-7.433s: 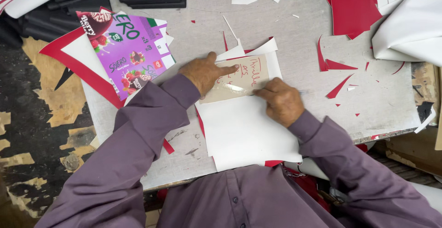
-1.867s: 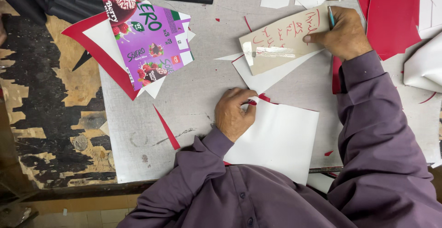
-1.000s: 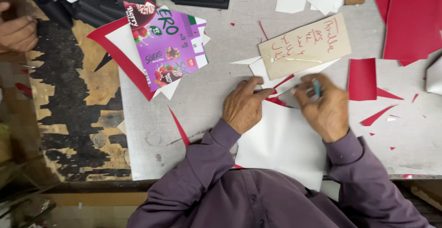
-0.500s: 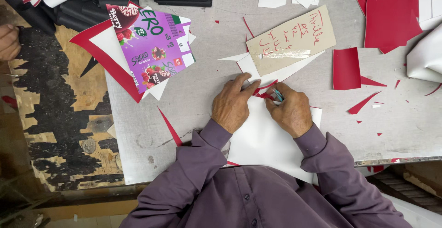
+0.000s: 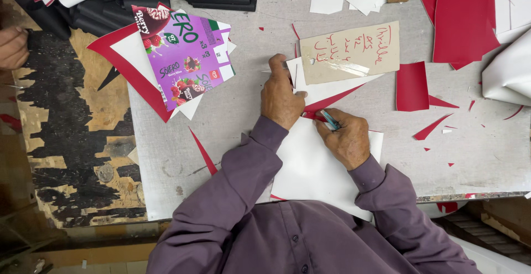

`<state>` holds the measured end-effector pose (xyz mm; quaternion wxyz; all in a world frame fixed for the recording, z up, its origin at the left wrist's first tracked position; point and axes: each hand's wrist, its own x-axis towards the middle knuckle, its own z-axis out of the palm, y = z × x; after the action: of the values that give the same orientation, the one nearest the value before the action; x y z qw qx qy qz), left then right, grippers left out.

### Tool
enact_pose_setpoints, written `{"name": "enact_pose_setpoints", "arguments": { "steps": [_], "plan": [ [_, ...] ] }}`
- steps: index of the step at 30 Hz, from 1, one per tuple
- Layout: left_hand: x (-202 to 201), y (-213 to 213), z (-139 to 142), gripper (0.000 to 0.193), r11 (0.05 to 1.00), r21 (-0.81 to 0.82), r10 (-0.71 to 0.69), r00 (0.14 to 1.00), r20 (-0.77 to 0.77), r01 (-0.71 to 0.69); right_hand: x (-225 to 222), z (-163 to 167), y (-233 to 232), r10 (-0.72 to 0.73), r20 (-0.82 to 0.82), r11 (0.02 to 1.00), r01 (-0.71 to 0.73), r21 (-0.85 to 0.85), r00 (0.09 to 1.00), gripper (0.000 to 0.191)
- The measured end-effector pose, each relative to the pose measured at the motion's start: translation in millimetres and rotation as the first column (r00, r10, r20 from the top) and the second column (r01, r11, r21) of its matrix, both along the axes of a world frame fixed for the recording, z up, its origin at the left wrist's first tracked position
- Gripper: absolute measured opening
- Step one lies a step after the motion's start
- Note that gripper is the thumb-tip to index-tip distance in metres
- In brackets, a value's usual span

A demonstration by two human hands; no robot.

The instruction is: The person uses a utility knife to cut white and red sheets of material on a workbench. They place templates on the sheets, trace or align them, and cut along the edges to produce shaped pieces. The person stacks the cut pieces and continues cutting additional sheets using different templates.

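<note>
A card template [image 5: 351, 52] lay just beyond the left hand's fingers [image 5: 278, 69]; a printed carton [image 5: 185, 55] sat farther left.

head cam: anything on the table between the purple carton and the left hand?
Nothing. In the head view, only bare grey tabletop separates the flattened purple carton from the left hand. A thin red offcut sliver lies lower, off that line.

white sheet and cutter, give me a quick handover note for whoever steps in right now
Left hand: pressed flat on the white sheet, fingers reaching toward the tan cardboard template.
Right hand: gripping a teal-handled cutter, tip at the sheet's top edge by a red strip.
Done: red offcuts lie scattered on the grey table; a red rectangle sits to the right.
Left: the white sheet looks largely uncut.
</note>
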<state>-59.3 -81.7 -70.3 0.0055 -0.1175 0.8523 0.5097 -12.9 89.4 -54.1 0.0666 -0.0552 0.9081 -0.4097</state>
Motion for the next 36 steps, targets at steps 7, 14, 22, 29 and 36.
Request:
{"name": "enact_pose_setpoints", "arguments": {
  "steps": [7,14,22,29,36],
  "plan": [
    [4.4,-0.7,-14.8,0.062,0.981,-0.181,-0.099,0.985,-0.138,0.074,0.2,-2.9,3.8,0.024,-0.111,0.999,-0.029,-0.037,0.994,0.017],
    [0.7,-0.1,0.6,0.084,0.980,-0.180,-0.074,0.997,0.037,0.080,1.3,-1.7,2.1,0.003,-0.114,0.999,-0.008,-0.042,0.994,0.015],
    [-6.8,-0.7,0.5,0.057,0.888,-0.411,-0.186,0.978,0.090,0.207,3.1,-3.2,2.9,-0.004,-0.123,0.998,-0.004,-0.067,0.992,0.017],
    [-19.6,-3.6,-8.8,0.068,0.957,-0.146,-0.248,0.968,0.045,0.252,7.2,-3.4,3.6,0.009,-0.145,0.998,-0.019,-0.067,0.989,0.020],
    [-47.6,-21.8,-17.9,0.067,0.902,-0.015,-0.431,0.896,-0.111,0.432,13.0,0.0,-4.9,0.104,-0.280,0.991,-0.076,0.111,0.954,0.031]
  ]
}}
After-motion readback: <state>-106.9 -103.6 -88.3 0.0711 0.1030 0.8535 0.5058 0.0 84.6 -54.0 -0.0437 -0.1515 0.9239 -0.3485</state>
